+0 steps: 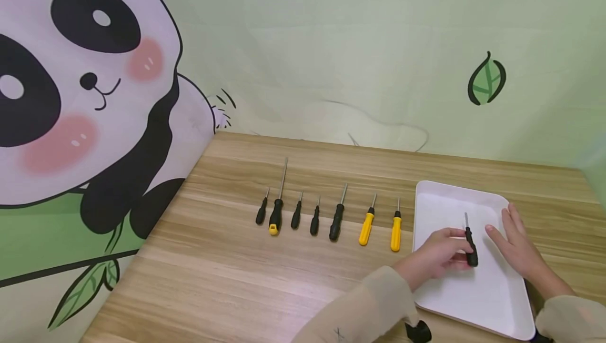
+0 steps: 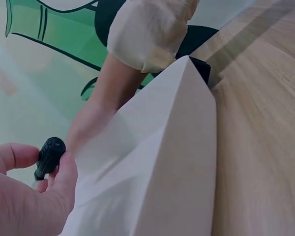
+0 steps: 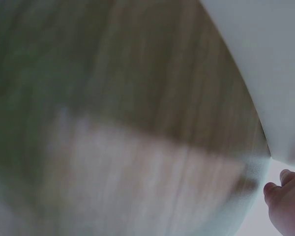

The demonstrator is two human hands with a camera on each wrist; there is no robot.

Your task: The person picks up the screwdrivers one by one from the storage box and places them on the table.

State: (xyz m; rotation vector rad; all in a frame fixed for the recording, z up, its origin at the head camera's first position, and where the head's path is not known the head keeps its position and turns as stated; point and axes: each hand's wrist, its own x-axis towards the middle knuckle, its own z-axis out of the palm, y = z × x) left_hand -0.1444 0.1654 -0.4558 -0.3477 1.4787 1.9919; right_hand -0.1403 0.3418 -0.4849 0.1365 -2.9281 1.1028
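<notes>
My left hand (image 1: 442, 252) pinches a small black screwdriver (image 1: 471, 248) by its handle, above the white tray (image 1: 445, 293). The shaft points toward the far side. In the left wrist view, thumb and fingers hold the black handle (image 2: 50, 155) from both sides. At the tray's right side is my right hand (image 1: 516, 240), its fingers extended over the rim; whether it presses on the tray is hard to tell. Only a few fingertips of the right hand (image 3: 287, 196) show in the right wrist view.
Left of the tray, several screwdrivers lie in a row on the wooden table (image 1: 213, 259): black-handled ones, such as a thick one (image 1: 336, 222) and a long one with a yellow end (image 1: 276, 217), and two yellow ones (image 1: 366, 227). A wall with a panda picture (image 1: 90, 80) stands behind.
</notes>
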